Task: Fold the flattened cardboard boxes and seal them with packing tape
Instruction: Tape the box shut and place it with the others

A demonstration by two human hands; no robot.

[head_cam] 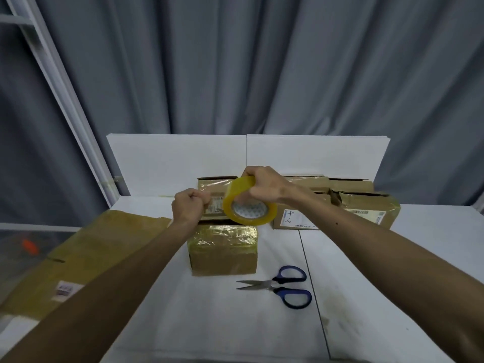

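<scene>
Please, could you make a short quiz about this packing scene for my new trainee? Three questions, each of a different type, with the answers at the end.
1. True or false: the scissors are in the person's left hand.
2. Where does the flattened cardboard lie? A. to the left of the small taped box; B. on top of that box; C. under the scissors.
3. What does the right hand grip?

Key
1. False: they lie on the table, near the small taped box.
2. A.
3. The tape roll, held up above the table.
</scene>
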